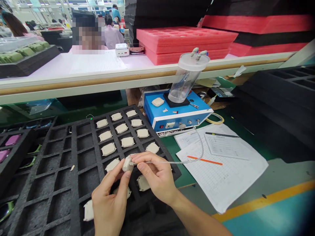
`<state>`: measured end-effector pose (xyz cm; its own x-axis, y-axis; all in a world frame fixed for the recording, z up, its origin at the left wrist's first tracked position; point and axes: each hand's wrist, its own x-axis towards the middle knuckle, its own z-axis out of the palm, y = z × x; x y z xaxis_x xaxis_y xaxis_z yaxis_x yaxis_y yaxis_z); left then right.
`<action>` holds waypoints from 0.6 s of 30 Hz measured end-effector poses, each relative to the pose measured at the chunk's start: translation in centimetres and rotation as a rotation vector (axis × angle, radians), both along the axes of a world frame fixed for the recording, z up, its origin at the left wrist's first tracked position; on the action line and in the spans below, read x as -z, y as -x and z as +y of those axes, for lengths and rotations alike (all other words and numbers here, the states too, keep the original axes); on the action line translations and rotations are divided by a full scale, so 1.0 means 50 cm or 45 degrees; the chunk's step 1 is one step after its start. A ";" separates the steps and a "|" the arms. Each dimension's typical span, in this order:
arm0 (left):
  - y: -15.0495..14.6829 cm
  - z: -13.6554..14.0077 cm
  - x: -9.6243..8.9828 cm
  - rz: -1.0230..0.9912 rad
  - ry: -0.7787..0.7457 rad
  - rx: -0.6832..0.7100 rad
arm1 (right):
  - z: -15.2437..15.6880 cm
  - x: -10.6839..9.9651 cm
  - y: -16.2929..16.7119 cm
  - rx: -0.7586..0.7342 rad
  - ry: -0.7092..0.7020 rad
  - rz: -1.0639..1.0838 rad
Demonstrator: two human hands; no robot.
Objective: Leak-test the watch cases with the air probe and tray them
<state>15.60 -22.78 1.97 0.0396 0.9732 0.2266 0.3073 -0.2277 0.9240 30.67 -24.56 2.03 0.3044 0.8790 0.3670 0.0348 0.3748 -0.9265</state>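
My left hand (110,200) pinches a small cream plastic housing (127,163) between thumb and forefinger above a black foam tray (61,183). My right hand (155,177) holds the end of a thin clear tube (197,154) against the housing's side. The tube curves back to a blue tester box (177,116). Several more cream housings (121,128) lie in the tray's cells, and one cream housing (157,102) rests on top of the blue box.
A clear cylinder (185,78) stands on the blue box. Paper forms (221,167) with a black pen (221,134) and an orange pen (204,160) lie to the right. Pink foam trays (184,42) sit on the shelf. Other people work behind it.
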 end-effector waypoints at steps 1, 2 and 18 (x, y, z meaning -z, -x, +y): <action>-0.001 0.000 -0.002 -0.006 -0.004 0.003 | -0.001 0.000 0.000 -0.008 -0.002 0.006; -0.001 -0.001 -0.003 -0.014 -0.009 0.003 | -0.002 0.000 0.000 -0.016 -0.003 0.013; -0.003 -0.009 -0.010 -0.111 0.032 0.040 | -0.011 0.005 -0.001 -0.036 0.006 0.038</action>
<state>15.74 -23.24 2.49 0.0511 0.9772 0.2061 0.2184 -0.2123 0.9525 30.69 -25.12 1.78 0.2900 0.8892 0.3539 -0.0038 0.3708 -0.9287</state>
